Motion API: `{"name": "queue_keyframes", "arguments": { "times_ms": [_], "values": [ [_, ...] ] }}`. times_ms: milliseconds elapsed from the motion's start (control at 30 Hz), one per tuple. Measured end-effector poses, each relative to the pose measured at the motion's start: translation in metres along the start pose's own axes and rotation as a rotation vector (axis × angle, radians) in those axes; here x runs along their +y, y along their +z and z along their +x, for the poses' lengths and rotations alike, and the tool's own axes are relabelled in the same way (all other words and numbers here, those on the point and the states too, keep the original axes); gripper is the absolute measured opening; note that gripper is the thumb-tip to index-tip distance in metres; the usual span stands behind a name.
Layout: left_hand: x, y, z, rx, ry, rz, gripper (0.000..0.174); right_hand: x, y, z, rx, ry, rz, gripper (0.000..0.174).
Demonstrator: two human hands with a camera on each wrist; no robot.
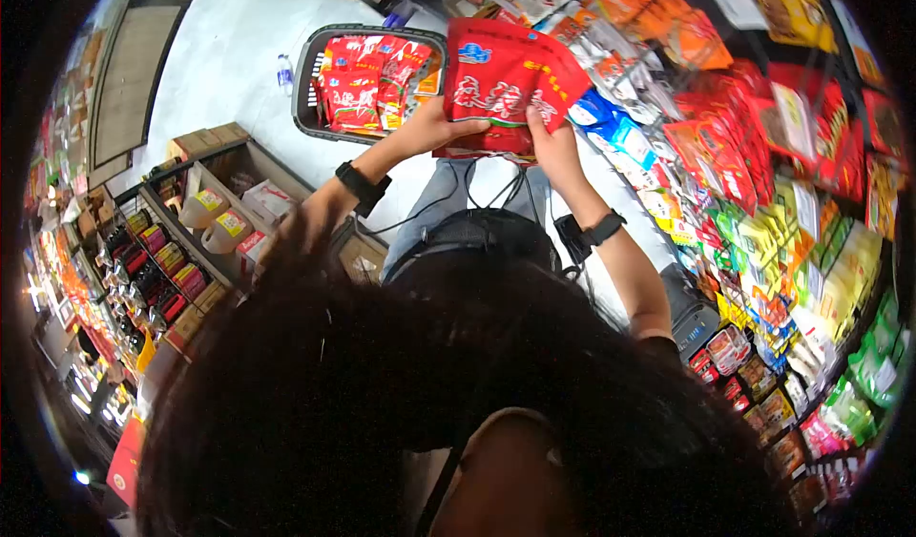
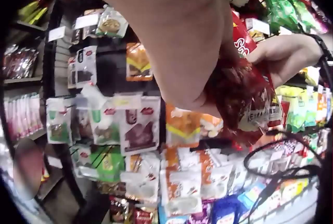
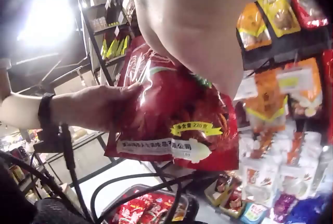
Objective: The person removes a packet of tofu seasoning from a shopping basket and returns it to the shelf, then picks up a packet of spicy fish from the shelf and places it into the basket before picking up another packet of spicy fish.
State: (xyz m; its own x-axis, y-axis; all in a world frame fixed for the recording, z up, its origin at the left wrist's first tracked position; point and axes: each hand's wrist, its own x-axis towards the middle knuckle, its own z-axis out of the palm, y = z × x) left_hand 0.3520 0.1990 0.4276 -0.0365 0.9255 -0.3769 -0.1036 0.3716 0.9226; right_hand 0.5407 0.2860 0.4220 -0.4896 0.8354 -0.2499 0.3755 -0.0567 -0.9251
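Both hands hold a red snack packet [image 1: 496, 84] with white Chinese lettering, raised in front of the lap. My left hand [image 1: 434, 129] grips its lower left edge, thumb lying across the front. At the lower right, my right hand [image 1: 558, 151] pinches it with the thumb on the printed face. A second red layer sticks out at the packet's right side in the head view. The right wrist view shows the packet's lower part [image 3: 177, 135] with a yellow banner and a white label strip. Fingers behind the packet are hidden.
A dark shopping basket [image 1: 303, 108] holding several similar red packets stands on the pale floor beyond the left hand. Shelves of hanging snack bags [image 1: 725, 146] line the right. On the left is a wooden display unit [image 1: 215, 198] with jugs and boxes. A small bottle [image 1: 285, 74] is near the basket.
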Motion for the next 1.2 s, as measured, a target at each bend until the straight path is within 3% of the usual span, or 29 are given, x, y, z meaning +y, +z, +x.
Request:
{"name": "queue_keyframes", "arguments": {
  "times_ms": [67, 100, 200, 300, 367, 400, 500, 533, 633, 700, 733, 800, 867, 900, 933, 1000, 1167, 1200],
  "values": [
    [-0.024, -0.031, -0.007, 0.053, -0.167, -0.104, 0.034, 0.01, 0.035, 0.025, -0.139, 0.08, 0.011, 0.033],
    [-0.036, -0.048, -0.007, 0.058, -0.262, -0.087, 0.035, 0.013, 0.052, 0.038, -0.221, 0.209, 0.057, 0.034],
    [-0.074, -0.078, -0.007, 0.224, -0.25, -0.223, 0.037, 0.044, 0.097, 0.075, -0.395, 0.286, 0.102, 0.032],
    [-0.125, -0.108, 0.001, 0.228, -0.359, -0.219, 0.038, 0.092, 0.144, 0.104, -0.484, 0.455, 0.277, 0.029],
    [-0.17, -0.123, 0.016, 0.334, -0.286, -0.064, 0.038, 0.13, 0.173, 0.123, -0.497, 0.559, 0.343, 0.027],
    [-0.153, -0.125, 0.019, 0.241, -0.314, -0.381, 0.038, 0.15, 0.189, 0.131, -0.48, 0.529, 0.356, 0.025],
    [-0.225, -0.15, 0.04, 0.381, -0.316, -0.14, 0.042, 0.191, 0.221, 0.145, -0.42, 0.542, 0.374, 0.022],
    [-0.249, -0.162, 0.044, 0.379, -0.347, -0.081, 0.043, 0.201, 0.233, 0.149, -0.343, 0.523, 0.242, 0.017],
    [-0.276, -0.185, 0.057, 0.359, -0.444, 0.101, 0.045, 0.242, 0.261, 0.153, -0.242, 0.493, 0.413, 0.016],
    [-0.292, -0.197, 0.06, 0.344, -0.51, 0.221, 0.047, 0.276, 0.279, 0.154, -0.22, 0.496, 0.195, 0.015],
    [-0.338, -0.208, 0.056, 0.396, -0.38, 0.346, 0.048, 0.305, 0.291, 0.154, -0.214, 0.497, 0.121, 0.015],
    [-0.329, -0.21, 0.058, 0.412, -0.377, 0.41, 0.05, 0.321, 0.301, 0.154, -0.246, 0.544, -0.009, 0.013],
    [-0.371, -0.218, 0.057, 0.473, -0.44, 0.674, 0.042, 0.326, 0.303, 0.149, -0.267, 0.599, 0.117, 0.016],
    [-0.376, -0.218, 0.055, 0.53, -0.442, 0.716, 0.038, 0.323, 0.298, 0.146, -0.288, 0.775, 0.297, 0.019],
    [-0.38, -0.219, 0.056, 0.563, -0.481, 0.714, 0.027, 0.319, 0.297, 0.146, -0.33, 0.729, 0.236, 0.023],
    [-0.378, -0.222, 0.05, 0.579, -0.488, 0.702, 0.027, 0.319, 0.294, 0.145, -0.412, 0.636, 0.111, 0.031],
    [-0.374, -0.218, 0.044, 0.674, -0.436, 0.72, 0.027, 0.325, 0.275, 0.146, -0.441, 0.606, 0.115, 0.043],
    [-0.394, -0.23, 0.039, 0.572, -0.449, 0.875, 0.028, 0.338, 0.274, 0.146, -0.439, 0.597, 0.111, 0.043]
  ]
}}
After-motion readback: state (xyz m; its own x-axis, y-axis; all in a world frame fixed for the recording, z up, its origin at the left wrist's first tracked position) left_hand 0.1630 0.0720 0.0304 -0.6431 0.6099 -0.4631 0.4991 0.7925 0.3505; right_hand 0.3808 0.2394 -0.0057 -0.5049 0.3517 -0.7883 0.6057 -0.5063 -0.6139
